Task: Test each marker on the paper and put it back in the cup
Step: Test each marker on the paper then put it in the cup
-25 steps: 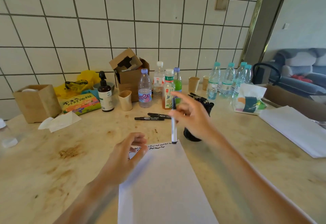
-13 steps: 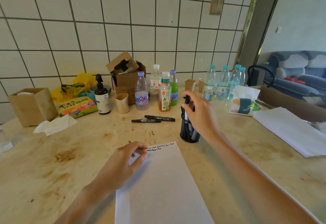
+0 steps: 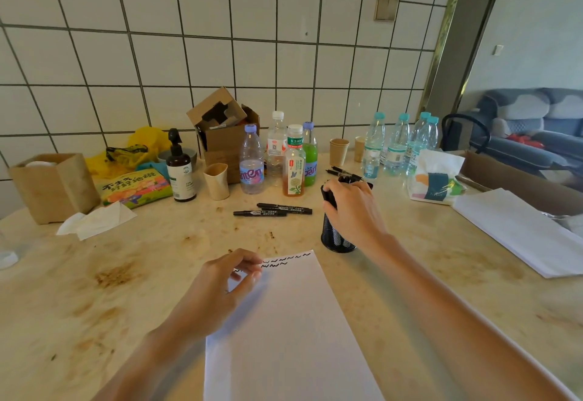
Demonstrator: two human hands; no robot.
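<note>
A white sheet of paper (image 3: 284,321) lies in front of me, with black squiggles (image 3: 284,258) along its top edge. My left hand (image 3: 220,287) rests on the sheet's top left corner, fingers loosely curled, nothing visible in them. Just beyond the sheet's right corner stands a black mesh cup (image 3: 336,239). My right hand (image 3: 353,208) covers the cup's mouth from above and grips a black marker (image 3: 328,194) that stands in it. Two capped black markers (image 3: 274,209) lie on the table left of the cup. More markers (image 3: 342,173) lie behind it.
Drink bottles (image 3: 252,164) and a tea bottle (image 3: 294,167) stand behind the loose markers. Water bottles (image 3: 397,141), a tissue pack (image 3: 435,179) and a stack of paper (image 3: 517,230) fill the right. A pump bottle (image 3: 179,170), a cardboard box (image 3: 53,186) and a crumpled tissue (image 3: 94,220) are at left.
My right hand carried the marker from the paper's top edge over to the mesh cup and lowered it in. My left hand stayed on the paper.
</note>
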